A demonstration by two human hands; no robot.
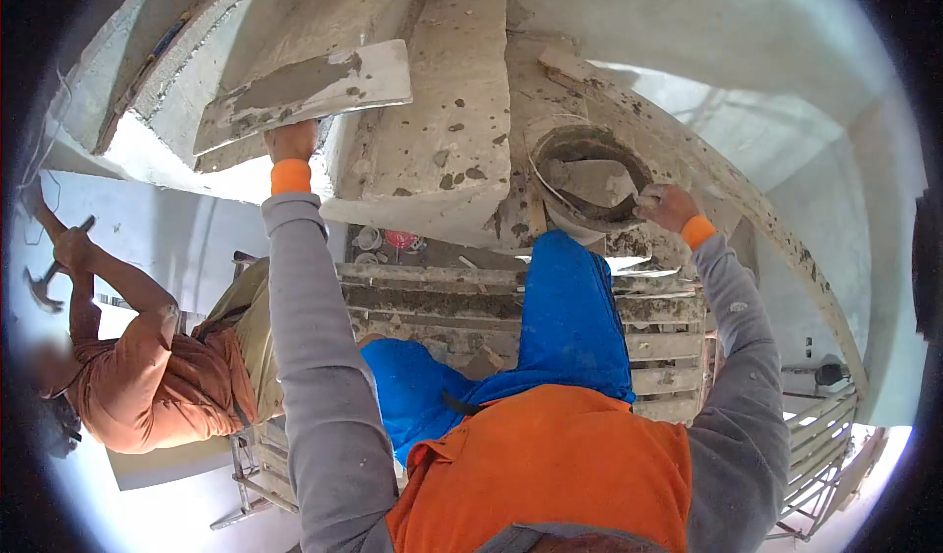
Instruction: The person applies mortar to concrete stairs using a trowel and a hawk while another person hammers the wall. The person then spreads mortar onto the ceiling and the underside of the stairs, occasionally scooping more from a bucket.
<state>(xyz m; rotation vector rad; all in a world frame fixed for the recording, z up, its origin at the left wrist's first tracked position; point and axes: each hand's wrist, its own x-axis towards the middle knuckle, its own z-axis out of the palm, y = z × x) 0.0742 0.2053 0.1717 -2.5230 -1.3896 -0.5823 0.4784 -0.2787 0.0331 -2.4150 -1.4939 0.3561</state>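
Observation:
My left hand (pixel 293 141) is closed beneath a plasterer's hawk (pixel 378 77), holding it up over the concrete steps. A band of wet grey mortar (pixel 300 89) lies across the hawk's board. At the right, my right hand (pixel 670 206) is at the rim of a mortar-caked bucket (pixel 562 199), its fingers curled. A pale, flat-looking shape (pixel 597 182) shows inside the bucket; I cannot make out whether it is mortar or a tool blade, nor what the fingers grip.
Concrete steps (pixel 457 91) spotted with mortar rise ahead. A curved plank (pixel 727 170) runs along the right. Slatted scaffolding (pixel 663 347) lies below me. At the left, a co-worker in an orange shirt (pixel 162 391) raises a hammer (pixel 44 283) near the wall.

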